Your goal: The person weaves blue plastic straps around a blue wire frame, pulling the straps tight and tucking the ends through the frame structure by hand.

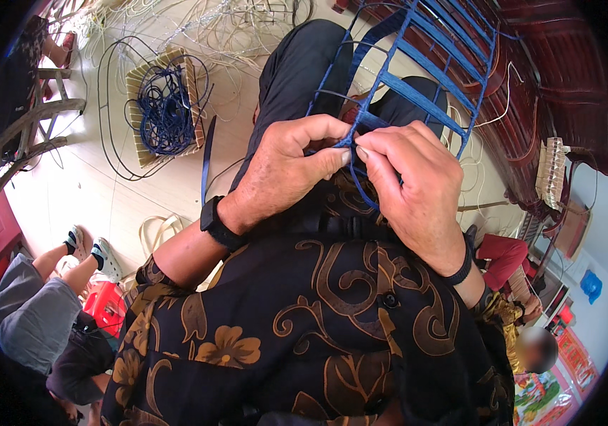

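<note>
A ladder-like frame [404,50] wrapped in blue strip leans over my knees, with flat blue bands running across it and dark thin rods along one side. My left hand [282,167] pinches the frame's near corner between thumb and forefinger. Close beside it, my right hand [421,181] is closed with its thumb and fingertips on the blue strip at that same corner. A loop of blue strip [362,186] hangs below the fingertips. Exactly how the strip passes around the corner is hidden by my fingers.
To the left, a pale woven basket [133,113] holds tangled blue strands [165,106]. A flat blue strip [209,156] lies nearby, and pale strands [211,32] spread across the floor. Dark red wooden furniture [566,78] stands at right. Seated people and a red stool [103,307] are behind.
</note>
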Motion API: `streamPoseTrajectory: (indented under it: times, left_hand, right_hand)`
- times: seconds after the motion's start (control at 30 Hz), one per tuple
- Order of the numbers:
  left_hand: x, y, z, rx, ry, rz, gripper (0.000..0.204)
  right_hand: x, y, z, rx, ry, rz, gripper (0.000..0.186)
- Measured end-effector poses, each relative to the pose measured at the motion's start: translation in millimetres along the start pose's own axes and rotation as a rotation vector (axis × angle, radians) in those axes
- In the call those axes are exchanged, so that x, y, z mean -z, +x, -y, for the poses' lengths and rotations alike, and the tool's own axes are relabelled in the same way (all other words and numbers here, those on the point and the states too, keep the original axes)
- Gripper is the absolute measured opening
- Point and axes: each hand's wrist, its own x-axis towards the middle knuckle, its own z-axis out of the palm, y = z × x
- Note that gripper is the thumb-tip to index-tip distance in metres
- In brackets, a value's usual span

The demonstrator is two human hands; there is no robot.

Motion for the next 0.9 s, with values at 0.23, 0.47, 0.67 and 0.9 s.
streamPoseTrajectory:
  times: [0.23,0.47,0.67,0.9]
  left_hand:
    - [-1.4,2.1,9.8,-0.171,0.143,-0.038,0.016]
    - [-0.8,6.4,8.7,-0.147,0.152,-0.023,0.015]
    - [-1.7,10.7,12.9,-0.158,0.145,-0.015,0.017]
    - [0.4,10.9,8.9,-0.183,0.216,-0.004,0.020]
  right_hand:
    - [4.8,0.3,0.0,-0.020,0.051,0.049,0.016]
    - [9.1,3.1,-4.2,-0.033,0.108,0.091,0.015]
    - [8.6,6.4,-3.9,-0.073,0.122,0.084,0.014]
    - [7.3,7.9,-6.9,-0.084,0.127,0.103,0.013]
